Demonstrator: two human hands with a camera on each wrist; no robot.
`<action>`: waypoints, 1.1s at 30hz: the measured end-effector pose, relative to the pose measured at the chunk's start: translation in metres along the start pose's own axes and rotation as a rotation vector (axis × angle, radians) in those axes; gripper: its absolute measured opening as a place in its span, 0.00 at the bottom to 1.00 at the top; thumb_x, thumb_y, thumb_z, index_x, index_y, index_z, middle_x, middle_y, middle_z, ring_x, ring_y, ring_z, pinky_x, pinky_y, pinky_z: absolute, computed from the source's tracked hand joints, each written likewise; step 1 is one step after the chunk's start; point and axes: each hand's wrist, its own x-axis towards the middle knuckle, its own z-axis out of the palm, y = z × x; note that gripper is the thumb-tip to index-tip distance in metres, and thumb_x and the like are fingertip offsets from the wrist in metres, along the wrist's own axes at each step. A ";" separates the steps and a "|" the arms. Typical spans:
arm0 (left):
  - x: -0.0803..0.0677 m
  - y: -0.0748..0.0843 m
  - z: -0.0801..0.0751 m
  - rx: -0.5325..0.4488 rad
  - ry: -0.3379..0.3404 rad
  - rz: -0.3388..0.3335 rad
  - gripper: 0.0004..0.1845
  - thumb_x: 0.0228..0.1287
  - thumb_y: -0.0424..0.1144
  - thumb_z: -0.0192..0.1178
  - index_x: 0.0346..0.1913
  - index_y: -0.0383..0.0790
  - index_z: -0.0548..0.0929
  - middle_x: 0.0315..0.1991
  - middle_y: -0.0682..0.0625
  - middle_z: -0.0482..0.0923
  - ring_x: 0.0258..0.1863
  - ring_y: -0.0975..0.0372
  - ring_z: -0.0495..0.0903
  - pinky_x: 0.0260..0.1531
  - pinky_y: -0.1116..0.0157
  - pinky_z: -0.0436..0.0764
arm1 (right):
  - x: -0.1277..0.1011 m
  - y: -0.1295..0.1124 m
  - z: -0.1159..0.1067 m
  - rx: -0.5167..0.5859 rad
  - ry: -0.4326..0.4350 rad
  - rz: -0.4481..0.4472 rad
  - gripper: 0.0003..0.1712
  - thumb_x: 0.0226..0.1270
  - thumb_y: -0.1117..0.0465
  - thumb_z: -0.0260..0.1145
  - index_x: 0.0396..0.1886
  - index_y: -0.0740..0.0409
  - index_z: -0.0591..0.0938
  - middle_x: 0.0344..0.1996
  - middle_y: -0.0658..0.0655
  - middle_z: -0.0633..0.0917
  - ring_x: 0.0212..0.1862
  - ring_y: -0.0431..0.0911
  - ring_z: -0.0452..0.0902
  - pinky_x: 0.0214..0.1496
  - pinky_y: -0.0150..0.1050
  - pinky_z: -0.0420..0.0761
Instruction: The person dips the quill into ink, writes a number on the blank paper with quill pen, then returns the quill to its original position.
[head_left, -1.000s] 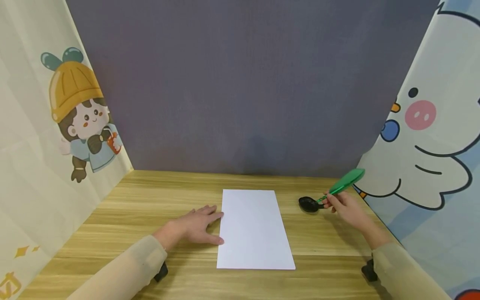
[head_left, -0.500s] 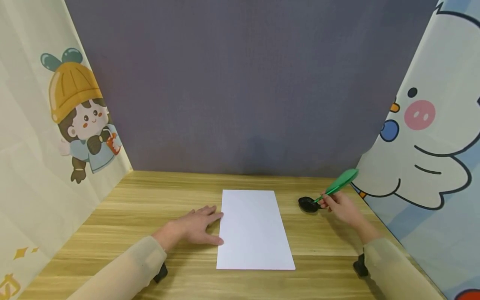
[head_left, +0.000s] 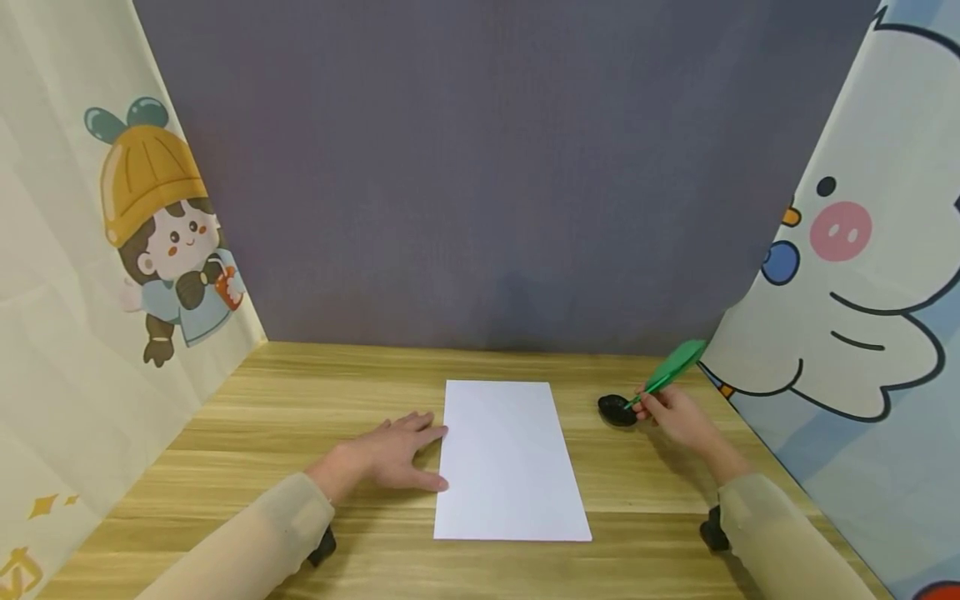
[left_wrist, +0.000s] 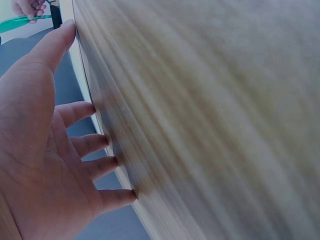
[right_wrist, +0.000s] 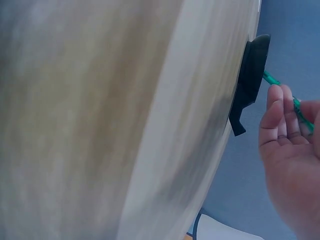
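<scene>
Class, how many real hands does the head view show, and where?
2. The left hand is at the left edge of the white paper; the right hand holds a green feather pen, its tip at the black handled dish.

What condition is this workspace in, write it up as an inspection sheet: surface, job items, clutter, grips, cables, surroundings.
Surface: wood-grain tabletop, no spill seen.
Job items: white paper flat, no marks seen; black spoon-shaped dish to its right; green quill slanting, lower end at the dish, contact unclear.
Clutter: nothing seen.
Left grip: bare hand, fingers spread, thumb and forefinger at the paper's left edge.
Right grip: bare hand, pinching the green quill beside the dish.
Cables: nothing seen.
Surroundings: dark grey backdrop behind; cartoon-printed left wall and cartoon-printed right wall.
</scene>
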 end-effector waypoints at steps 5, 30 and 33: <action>0.000 0.000 0.000 0.001 -0.001 -0.005 0.53 0.67 0.76 0.64 0.88 0.55 0.63 0.90 0.43 0.53 0.90 0.44 0.51 0.86 0.34 0.54 | 0.000 -0.001 0.001 -0.008 -0.009 0.001 0.20 0.91 0.66 0.51 0.64 0.82 0.77 0.44 0.68 0.90 0.42 0.48 0.88 0.39 0.41 0.89; -0.002 0.002 -0.001 0.003 -0.001 0.002 0.53 0.69 0.75 0.65 0.88 0.52 0.64 0.90 0.41 0.53 0.90 0.43 0.51 0.86 0.32 0.53 | -0.003 -0.012 -0.003 0.063 0.056 -0.002 0.25 0.93 0.60 0.50 0.67 0.80 0.76 0.48 0.70 0.90 0.41 0.37 0.88 0.42 0.41 0.91; -0.004 0.004 -0.003 -0.007 0.000 0.003 0.53 0.69 0.73 0.65 0.88 0.51 0.64 0.90 0.39 0.53 0.90 0.42 0.51 0.86 0.32 0.53 | -0.001 -0.020 0.001 0.086 0.075 -0.011 0.24 0.93 0.58 0.51 0.68 0.77 0.77 0.48 0.71 0.90 0.41 0.38 0.89 0.44 0.41 0.93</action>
